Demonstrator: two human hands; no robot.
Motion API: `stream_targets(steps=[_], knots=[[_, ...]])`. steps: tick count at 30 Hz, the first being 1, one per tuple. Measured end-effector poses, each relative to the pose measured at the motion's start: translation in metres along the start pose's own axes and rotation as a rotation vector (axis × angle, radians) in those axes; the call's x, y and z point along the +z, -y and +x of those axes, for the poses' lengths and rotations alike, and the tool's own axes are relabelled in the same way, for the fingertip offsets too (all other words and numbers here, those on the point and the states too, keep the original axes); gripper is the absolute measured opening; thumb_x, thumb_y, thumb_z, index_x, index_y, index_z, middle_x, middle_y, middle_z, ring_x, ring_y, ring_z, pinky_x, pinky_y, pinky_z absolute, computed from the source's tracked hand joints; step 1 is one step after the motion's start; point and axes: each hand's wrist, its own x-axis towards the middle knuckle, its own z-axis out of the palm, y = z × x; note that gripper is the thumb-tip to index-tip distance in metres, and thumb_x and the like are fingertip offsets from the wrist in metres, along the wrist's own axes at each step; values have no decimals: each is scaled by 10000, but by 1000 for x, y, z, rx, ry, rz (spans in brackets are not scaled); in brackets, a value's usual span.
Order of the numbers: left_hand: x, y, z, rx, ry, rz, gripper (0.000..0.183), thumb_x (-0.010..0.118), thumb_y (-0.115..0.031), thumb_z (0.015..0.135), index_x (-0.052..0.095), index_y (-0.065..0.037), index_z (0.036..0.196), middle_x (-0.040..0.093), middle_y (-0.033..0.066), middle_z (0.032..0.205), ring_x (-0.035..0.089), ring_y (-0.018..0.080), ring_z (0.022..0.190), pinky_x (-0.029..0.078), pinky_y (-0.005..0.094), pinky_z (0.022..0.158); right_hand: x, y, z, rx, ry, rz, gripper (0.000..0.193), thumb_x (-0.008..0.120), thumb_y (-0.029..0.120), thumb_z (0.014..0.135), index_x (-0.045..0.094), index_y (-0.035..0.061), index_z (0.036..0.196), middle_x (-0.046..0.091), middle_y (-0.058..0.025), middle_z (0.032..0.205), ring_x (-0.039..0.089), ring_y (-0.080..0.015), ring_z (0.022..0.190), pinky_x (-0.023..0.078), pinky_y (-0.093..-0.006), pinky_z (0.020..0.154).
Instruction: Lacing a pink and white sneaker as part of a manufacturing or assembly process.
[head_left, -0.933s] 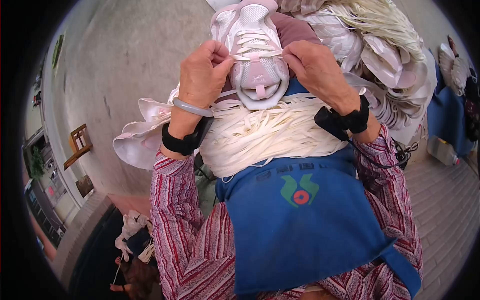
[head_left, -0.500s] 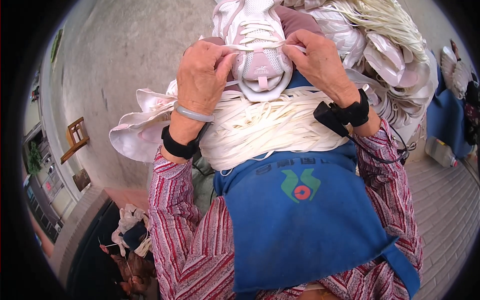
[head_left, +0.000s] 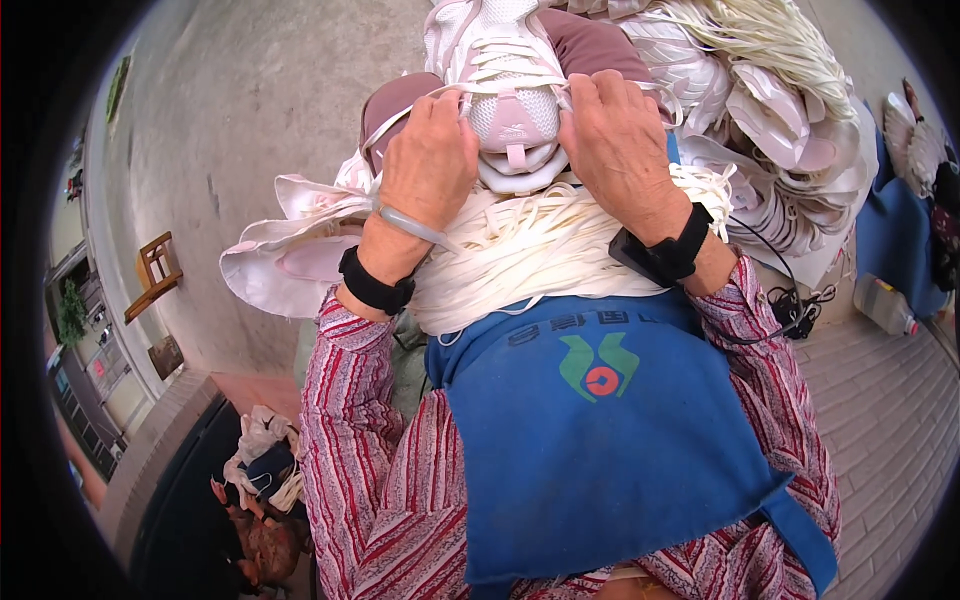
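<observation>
A white-and-pink shoe (head_left: 515,115) is held between the knees (head_left: 597,42), its heel turned toward the body. Its left side is touched by the left hand (head_left: 430,155), with fingers curled in close; its right side is met likewise by the right hand (head_left: 620,150). Whether the lace (head_left: 520,85) is pinched by either hand cannot be told, as the fingertips are partly hidden. The lace is crossed over the tongue, and one loose length is draped over the left knee. A bundle of laces (head_left: 530,245) is laid across the lap, above the apron (head_left: 600,450). Pale uppers (head_left: 770,120) are heaped at the right, and another upper (head_left: 290,275) is seen at the left.
</observation>
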Motion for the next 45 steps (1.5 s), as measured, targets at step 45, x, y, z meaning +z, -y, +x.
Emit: stream_targets(steps=[45], knots=[[19, 28, 1, -110, -13, -689, 209, 583, -37, 795, 489, 18, 974, 562, 216, 886, 587, 379, 820, 476, 422, 721, -21, 77, 12, -82, 336, 1010, 64, 560, 74, 874, 554, 12, 890, 495, -150, 835, 524, -340, 878, 439, -410, 765]])
